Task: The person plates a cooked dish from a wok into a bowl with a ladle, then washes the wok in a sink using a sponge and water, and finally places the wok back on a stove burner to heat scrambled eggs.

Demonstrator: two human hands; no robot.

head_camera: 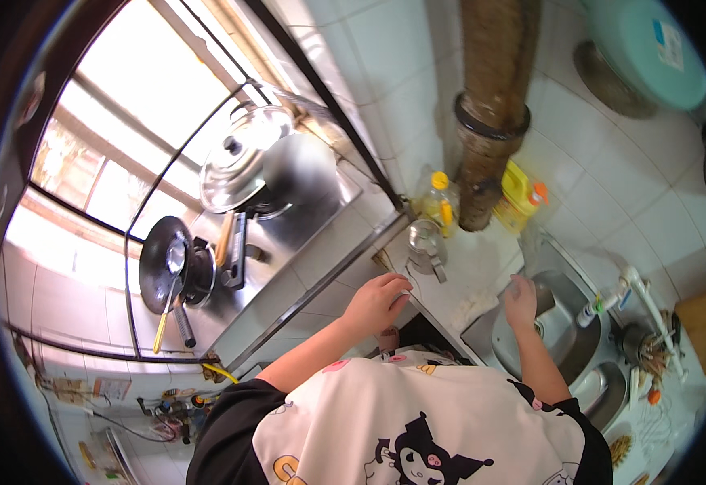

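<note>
My left hand (383, 298) is in the air beside the front edge of the white countertop (474, 273), its fingers loosely bent, with nothing visible in it. Close to its fingertips stands a clear jug with a handle (424, 242). Over the near-left rim of the stainless steel sink (556, 351) I have my right hand (521, 303), slightly blurred and seemingly holding nothing. A white faucet (601, 300) reaches over the basin from the right. Behind the jug are an oil bottle with a yellow cap (441, 200) and a yellow detergent bottle (516, 197).
A thick brown pipe (491, 133) comes down onto the counter. At left, a steel gas stove (298, 224) carries a wok with a ladle (168, 267) and a lidded steel pan (241, 154). A utensil holder (638, 342) and a wooden cutting board (704, 330) stand beyond the sink.
</note>
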